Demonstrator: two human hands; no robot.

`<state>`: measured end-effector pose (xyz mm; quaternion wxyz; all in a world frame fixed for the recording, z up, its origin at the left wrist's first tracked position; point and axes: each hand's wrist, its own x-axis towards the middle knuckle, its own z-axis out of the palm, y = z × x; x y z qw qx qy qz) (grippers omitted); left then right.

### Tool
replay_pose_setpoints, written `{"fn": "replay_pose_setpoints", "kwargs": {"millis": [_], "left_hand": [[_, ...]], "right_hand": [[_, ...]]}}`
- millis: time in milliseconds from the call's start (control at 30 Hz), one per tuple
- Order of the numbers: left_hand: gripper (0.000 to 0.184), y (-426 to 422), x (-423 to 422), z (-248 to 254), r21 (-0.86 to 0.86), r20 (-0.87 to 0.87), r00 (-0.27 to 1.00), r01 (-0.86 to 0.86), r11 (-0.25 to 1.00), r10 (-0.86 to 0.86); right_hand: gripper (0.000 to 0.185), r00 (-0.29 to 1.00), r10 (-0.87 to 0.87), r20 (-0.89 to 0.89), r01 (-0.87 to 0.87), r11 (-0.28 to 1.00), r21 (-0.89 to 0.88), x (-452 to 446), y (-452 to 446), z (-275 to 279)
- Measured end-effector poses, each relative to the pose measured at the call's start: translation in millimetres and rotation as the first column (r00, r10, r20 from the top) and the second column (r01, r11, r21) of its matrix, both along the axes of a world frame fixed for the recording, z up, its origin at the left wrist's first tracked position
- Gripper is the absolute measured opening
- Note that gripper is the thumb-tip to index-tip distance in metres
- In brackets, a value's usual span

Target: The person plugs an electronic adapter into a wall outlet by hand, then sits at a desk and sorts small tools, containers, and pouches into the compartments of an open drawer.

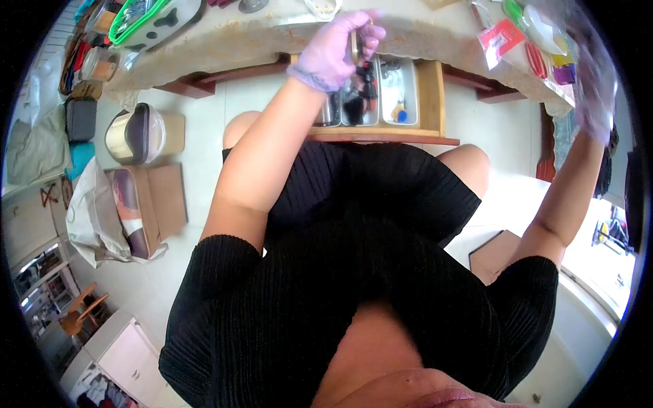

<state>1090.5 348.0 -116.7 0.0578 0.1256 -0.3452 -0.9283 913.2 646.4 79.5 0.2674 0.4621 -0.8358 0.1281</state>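
Observation:
My left hand [335, 51], in a thin see-through glove, is curled round a small dark and metallic object [355, 47] above the table's front edge. Below it an open wooden drawer [430, 102] holds white trays [398, 112] with dark and red items and a blue-topped piece. Far to the right, my right hand [595, 81], also gloved, is raised beside the right end of the table and smeared by motion; its fingers cannot be made out. Near it lie a red and white packet [502, 42], a red item [535, 60] and a purple item [564, 74].
On the table [224, 51] stands a green-rimmed basket [153, 30] at the left, with jars [100, 63] beside it. A round-lidded bin [136, 134], a cardboard box [166, 211] and a cloth bag [95, 211] stand on the floor at the left.

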Motion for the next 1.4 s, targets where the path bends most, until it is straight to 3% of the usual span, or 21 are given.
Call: {"fn": "replay_pose_setpoints", "kwargs": {"millis": [100,167,233,267,300,333,400,600,633,667,767,833,900,1033,1067,1133,1167,1233,1300,1367,1400], "left_hand": [[0.028,-25,-2,-11,0.085,0.01,0.999,0.043,0.995,-0.044],[0.028,-29,1,-10,0.032,-0.018,0.998,-0.063,0.997,0.064],[0.028,-31,1,-13,0.05,-0.022,0.998,-0.053,0.997,0.054],[0.028,-26,5,-8,-0.015,0.009,0.997,-0.073,0.997,0.073],[0.027,-21,7,-3,-0.082,0.035,0.995,-0.089,0.993,0.092],[0.027,-18,7,-2,-0.083,0.031,0.996,-0.085,0.993,0.088],[0.028,-14,9,-2,-0.354,0.031,0.999,0.048,0.934,-0.04],[0.028,1,7,-22,-0.672,0.133,0.991,0.095,0.734,-0.006],[0.027,4,6,-21,-0.739,0.144,0.989,0.128,0.662,-0.031],[0.027,8,8,-14,-0.669,0.283,0.958,0.232,0.706,-0.046],[0.025,8,7,-25,-0.687,0.229,0.958,0.285,0.669,-0.172],[0.025,4,5,-29,-0.629,0.302,0.93,0.359,0.69,-0.209],[0.027,2,2,-33,-0.665,0.319,0.928,0.363,0.652,-0.191],[0.027,15,0,-24,-0.828,0.047,0.993,0.101,0.552,-0.111],[0.026,18,1,-22,-0.747,0.038,0.988,0.126,0.653,-0.146],[0.027,16,2,-19,-0.759,0.007,0.986,0.112,0.641,-0.164],[0.027,14,2,-17,-0.774,-0.028,0.982,0.095,0.626,-0.185],[0.023,3,3,-15,-0.673,0.005,0.994,0.085,0.735,-0.111],[0.02,-14,6,-17,-0.869,-0.012,1.0,-0.007,0.494,-0.008],[0.019,-23,18,-4,-0.874,0.038,0.999,0.038,0.485,-0.01],[0.018,-26,22,2,-0.876,0.086,0.996,0.081,0.475,-0.013]], "right_hand": [[0.035,0.981,0.19,0.049,-0.184,0.976,-0.116,17,38,-11],[0.043,0.824,0.046,0.565,0.193,0.915,-0.355,74,27,-28],[0.034,0.575,0.372,0.729,0.186,0.808,-0.559,94,26,-60],[0.027,0.488,0.238,0.84,0.31,0.852,-0.422,96,30,-75],[0.022,0.4,0.222,0.889,0.406,0.827,-0.389,113,15,-85],[0.019,0.269,0.304,0.914,0.493,0.771,-0.402,110,22,-120],[0.025,0.101,0.44,0.892,0.538,0.73,-0.421,127,9,-154],[0.045,-0.087,0.545,0.834,0.668,0.652,-0.357,149,-18,-196],[0.045,-0.086,0.545,0.834,0.667,0.653,-0.358,148,-20,-200],[0.045,-0.087,0.58,0.81,0.667,0.638,-0.385,148,-23,-203],[0.045,-0.081,0.6,0.796,0.646,0.64,-0.416,152,-28,-203],[0.045,-0.074,0.588,0.806,0.628,0.655,-0.42,148,-24,-210],[0.045,-0.111,0.483,0.869,0.572,0.746,-0.341,132,-10,-230],[0.037,-0.001,0.397,0.918,0.442,0.823,-0.356,128,-9,-190],[0.033,0.036,0.318,0.947,0.367,0.877,-0.309,126,-11,-180],[0.024,0.202,0.159,0.966,0.137,0.972,-0.189,115,-12,-168],[0.024,0.196,0.16,0.967,0.133,0.973,-0.188,113,-14,-162],[0.022,0.219,-0.018,0.975,-0.035,0.999,0.026,110,-20,-154],[0.02,0.189,-0.017,0.982,-0.052,0.998,0.027,100,-19,-167],[0.025,0.383,-0.224,0.896,0.02,0.972,0.234,100,-22,-167],[0.025,0.381,-0.226,0.896,0.02,0.971,0.236,100,-23,-170]]}}
